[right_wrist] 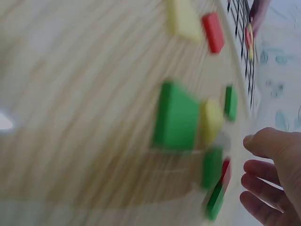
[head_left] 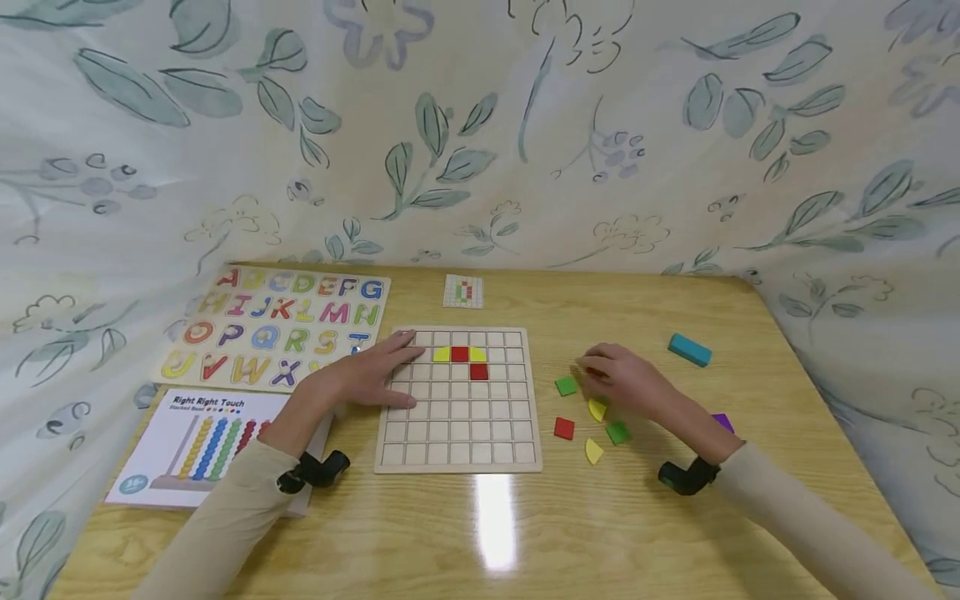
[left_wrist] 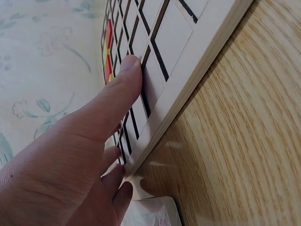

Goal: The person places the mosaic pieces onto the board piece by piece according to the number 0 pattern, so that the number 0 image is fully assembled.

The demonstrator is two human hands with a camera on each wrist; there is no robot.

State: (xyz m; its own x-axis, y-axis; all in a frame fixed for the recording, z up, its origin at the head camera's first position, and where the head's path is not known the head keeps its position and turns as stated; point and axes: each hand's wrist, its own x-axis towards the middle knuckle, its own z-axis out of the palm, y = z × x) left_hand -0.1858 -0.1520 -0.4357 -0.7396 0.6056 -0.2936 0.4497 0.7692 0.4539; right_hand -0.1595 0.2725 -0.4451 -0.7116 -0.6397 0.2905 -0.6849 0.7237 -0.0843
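Left hand [head_left: 371, 375] rests on left edge of grid board [head_left: 458, 431], fingers straight, spread. Two red blocks [head_left: 460, 354], two yellow blocks [head_left: 442, 356] sit near board's far edge. Right hand [head_left: 622, 379] ungrasped, fingers loosely bent, over loose blocks [head_left: 564, 428] off board's right edge. Card [head_left: 463, 292] lies between board and far edge of table [head_left: 375, 533].

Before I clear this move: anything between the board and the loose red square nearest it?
Nothing visible: only tabletop separates the red square from the board; the left hand rests on its left side.
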